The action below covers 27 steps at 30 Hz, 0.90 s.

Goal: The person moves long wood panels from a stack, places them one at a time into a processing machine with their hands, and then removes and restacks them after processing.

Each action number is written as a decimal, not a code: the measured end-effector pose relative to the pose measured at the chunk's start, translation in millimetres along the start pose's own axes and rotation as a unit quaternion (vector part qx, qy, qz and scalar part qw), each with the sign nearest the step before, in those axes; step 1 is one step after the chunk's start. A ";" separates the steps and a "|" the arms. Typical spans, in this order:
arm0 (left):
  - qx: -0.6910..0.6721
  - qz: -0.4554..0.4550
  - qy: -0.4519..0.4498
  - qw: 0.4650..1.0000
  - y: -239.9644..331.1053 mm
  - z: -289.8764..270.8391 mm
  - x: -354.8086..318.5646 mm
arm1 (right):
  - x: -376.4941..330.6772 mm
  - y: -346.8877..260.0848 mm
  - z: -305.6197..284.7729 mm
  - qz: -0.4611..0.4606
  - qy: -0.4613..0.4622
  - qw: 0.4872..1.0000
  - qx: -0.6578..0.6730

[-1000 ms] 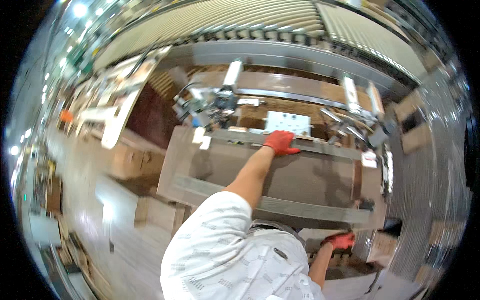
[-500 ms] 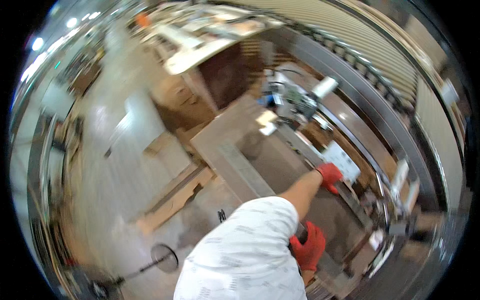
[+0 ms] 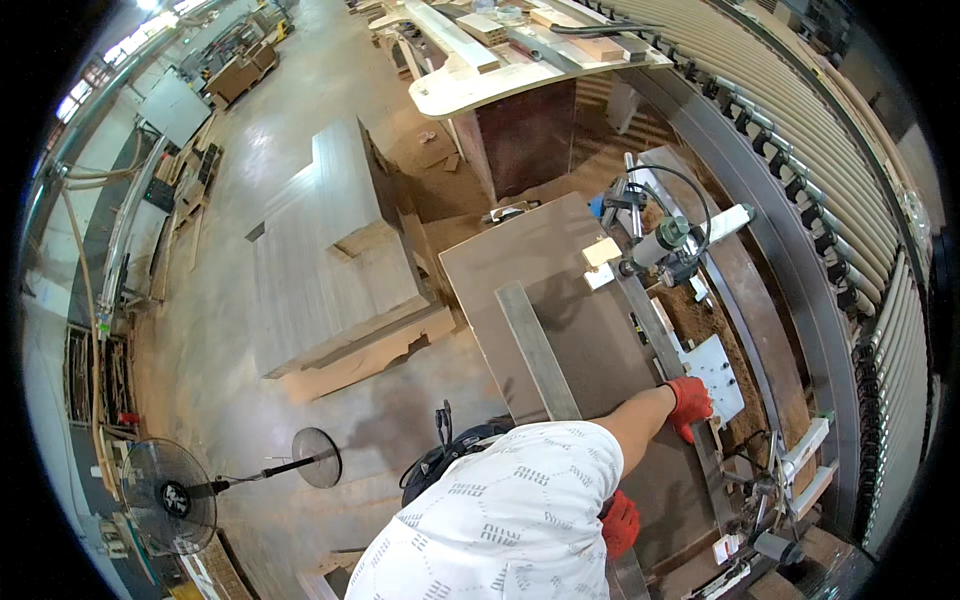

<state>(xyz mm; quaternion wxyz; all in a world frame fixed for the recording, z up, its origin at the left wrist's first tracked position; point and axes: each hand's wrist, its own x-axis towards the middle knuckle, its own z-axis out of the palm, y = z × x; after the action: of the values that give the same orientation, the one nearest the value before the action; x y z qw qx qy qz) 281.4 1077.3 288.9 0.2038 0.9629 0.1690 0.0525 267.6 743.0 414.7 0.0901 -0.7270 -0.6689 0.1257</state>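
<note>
My left hand (image 3: pixel 690 404), in a red glove, reaches across a large brown panel (image 3: pixel 570 250) and closes over a long grey strip (image 3: pixel 652 325) along the panel's right side. Its thumb points down toward the panel. My right hand (image 3: pixel 620 524), also gloved in red, is lower and nearer to me, its fingers curled. My white sleeve covers part of it, so what it holds is hidden. A second grey strip (image 3: pixel 538 350) lies on the panel and runs under my sleeve toward that hand. A white plate (image 3: pixel 714 378) with small holes sits just beyond my left hand.
A machine head with a cylindrical motor (image 3: pixel 662 240) stands at the strip's far end, and another mechanism (image 3: pixel 775 545) at the near end. Rollers (image 3: pixel 800 170) line the right. A stack of grey boards (image 3: pixel 330 260) and a standing fan (image 3: pixel 170 497) are on the left.
The view has shifted and steadied, so the scene sits further right and lower. My left hand stays on the grey strip. My sleeve now covers more of my right hand.
</note>
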 end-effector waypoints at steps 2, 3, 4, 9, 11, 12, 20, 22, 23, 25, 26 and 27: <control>0.006 0.008 0.014 1.000 -3.6 0.6 -1.0 | -1.2 4.2 7.7 -0.005 0.020 0.999 -0.030; 0.010 0.009 0.022 1.000 -6.2 -1.4 -2.4 | 0.8 6.7 13.1 -0.025 0.047 0.997 -0.059; 0.014 0.004 0.016 1.000 -6.5 -3.0 -2.3 | 1.5 9.4 15.8 -0.038 0.061 0.995 -0.069; -0.001 0.051 0.015 0.999 2.2 2.1 6.6 | -12.6 1.6 14.5 -0.003 0.055 0.997 -0.046; 0.001 0.036 0.032 0.999 -6.7 0.0 -0.8 | -5.8 0.2 7.6 -0.002 0.037 0.999 -0.033; 0.001 0.026 0.040 0.999 -10.2 -1.3 -7.4 | -0.9 -1.6 3.4 -0.006 0.027 0.999 -0.027; 0.026 0.034 0.021 0.999 9.3 -10.0 -1.3 | -9.4 -6.4 -1.0 -0.025 0.120 0.993 0.004; 0.028 0.047 0.032 0.998 7.5 -5.9 -1.7 | -10.1 -5.0 -4.1 -0.042 0.134 0.989 0.039; 0.028 0.055 0.040 0.997 6.0 -5.0 -0.5 | -9.4 -3.1 -6.7 -0.044 0.144 0.987 0.057; 0.050 0.047 0.079 0.994 10.2 -0.6 -4.1 | -14.3 4.4 -11.0 -0.047 0.153 0.986 0.052; 0.035 0.047 0.080 0.995 23.2 2.7 -4.4 | -21.2 9.4 -12.8 -0.028 0.155 0.986 0.053; 0.020 0.047 0.080 0.995 33.7 0.6 -3.4 | -27.5 16.6 -17.2 -0.010 0.158 0.986 0.053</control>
<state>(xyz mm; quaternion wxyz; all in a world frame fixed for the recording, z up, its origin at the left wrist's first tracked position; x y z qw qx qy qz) 288.5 1047.0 302.1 0.1672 0.9663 0.1409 0.1357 286.6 714.8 427.9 0.2346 -0.7253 -0.6457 0.0437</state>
